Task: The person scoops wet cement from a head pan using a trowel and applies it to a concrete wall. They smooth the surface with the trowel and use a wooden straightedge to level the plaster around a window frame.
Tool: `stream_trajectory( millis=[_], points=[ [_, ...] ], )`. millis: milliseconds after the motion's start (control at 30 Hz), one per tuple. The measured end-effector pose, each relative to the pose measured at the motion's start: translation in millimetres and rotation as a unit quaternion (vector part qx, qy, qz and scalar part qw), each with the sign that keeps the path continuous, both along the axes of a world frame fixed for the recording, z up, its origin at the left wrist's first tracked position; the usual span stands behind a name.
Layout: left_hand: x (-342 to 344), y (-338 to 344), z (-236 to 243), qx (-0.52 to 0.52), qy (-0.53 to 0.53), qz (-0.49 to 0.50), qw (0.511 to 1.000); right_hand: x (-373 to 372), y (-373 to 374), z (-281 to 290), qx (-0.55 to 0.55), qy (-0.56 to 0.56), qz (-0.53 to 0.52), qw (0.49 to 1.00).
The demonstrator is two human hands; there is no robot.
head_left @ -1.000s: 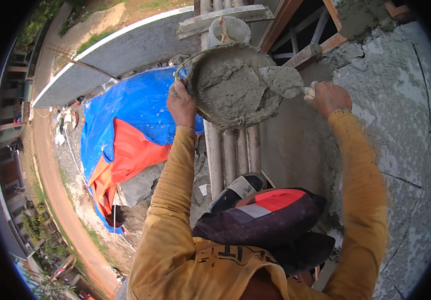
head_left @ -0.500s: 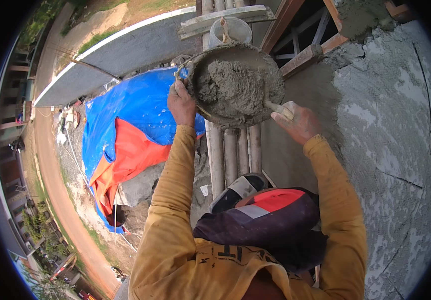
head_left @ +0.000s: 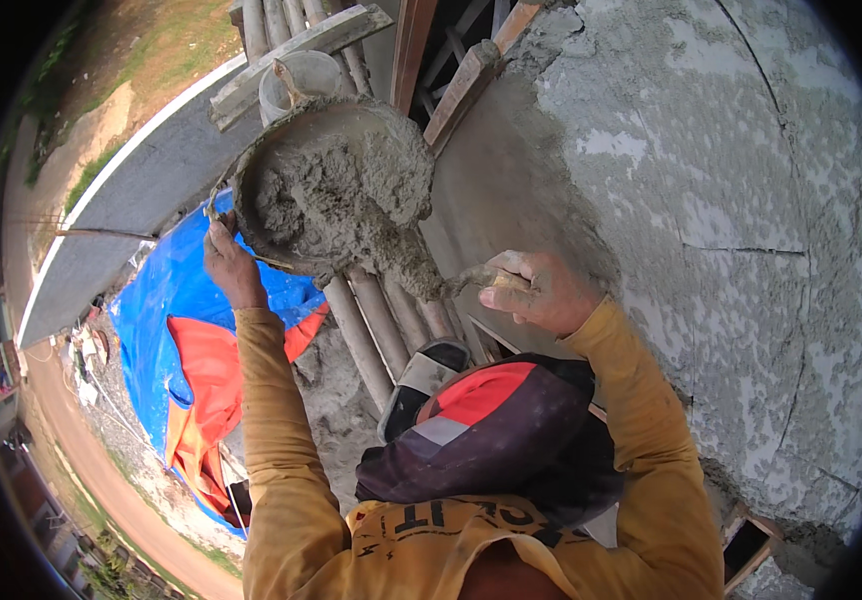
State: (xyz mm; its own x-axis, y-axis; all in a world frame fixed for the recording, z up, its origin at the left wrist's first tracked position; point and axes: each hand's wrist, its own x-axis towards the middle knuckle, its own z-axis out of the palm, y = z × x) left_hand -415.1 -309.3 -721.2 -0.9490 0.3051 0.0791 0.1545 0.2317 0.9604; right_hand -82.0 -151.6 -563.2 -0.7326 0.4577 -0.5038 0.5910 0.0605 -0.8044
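Head cam, looking down: the left hand (head_left: 234, 268) has its fingers closed around the left edge of a round bowl (head_left: 249, 170). Might be the rim, might be some handle bit there, can't tell which. The bowl is out at the far end of the left arm, loaded with wet grey mortar (head_left: 326, 190) that's smeared right over the edges.

Right hand (head_left: 551, 292) is wrapped around the handle of a trowel (head_left: 469, 277), nearer and to the right of the bowl. The blade points left, toward the bowl, and is buried under a fat lump of mortar running back to the bowl's near right edge. Can't tell if the metal touches the bowl.

Just past the bowl there's a cloudy bucket (head_left: 321, 78) with a stick (head_left: 286, 80) poking out, next to a plank (head_left: 361, 28) lying across some poles (head_left: 359, 325). The poles run from the far side to under the bowl and on toward a dark shoe (head_left: 429, 375) with a pale band. Nearest is a bent leg (head_left: 481, 450), dark trousers with a red patch.

Right side is all rough, cracked grey wall (head_left: 711, 200). Off left and well below, a blue and orange tarp (head_left: 146, 335), then a dirt road (head_left: 116, 480).
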Motion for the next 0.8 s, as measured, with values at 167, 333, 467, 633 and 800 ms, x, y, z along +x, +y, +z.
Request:
stream_trajectory(
  millis=[167,333,467,633,800],
  points=[
    [1.9,-0.8,2.7,-0.007,-0.009,0.000,1.000,100.1,51.2,-9.7,0.020,-0.136,-0.347,0.928],
    [2.6,-7.1,-0.7,-0.022,-0.004,0.015,1.000,150.7,3.3,98.8,0.189,-0.086,-0.413,0.887],
    [5.6,0.6,5.6,-0.002,-0.007,0.045,0.999,147.7,18.3,81.9,0.324,-0.144,-0.270,0.895],
    [7.2,8.3,6.1,-0.027,0.013,0.039,0.999,34.8,61.7,39.0,0.452,-0.156,0.059,0.876],
    [4.2,-0.8,-4.0,0.006,0.029,0.086,0.996,-94.2,86.9,3.1,0.539,-0.264,0.179,0.779]
  ],
)
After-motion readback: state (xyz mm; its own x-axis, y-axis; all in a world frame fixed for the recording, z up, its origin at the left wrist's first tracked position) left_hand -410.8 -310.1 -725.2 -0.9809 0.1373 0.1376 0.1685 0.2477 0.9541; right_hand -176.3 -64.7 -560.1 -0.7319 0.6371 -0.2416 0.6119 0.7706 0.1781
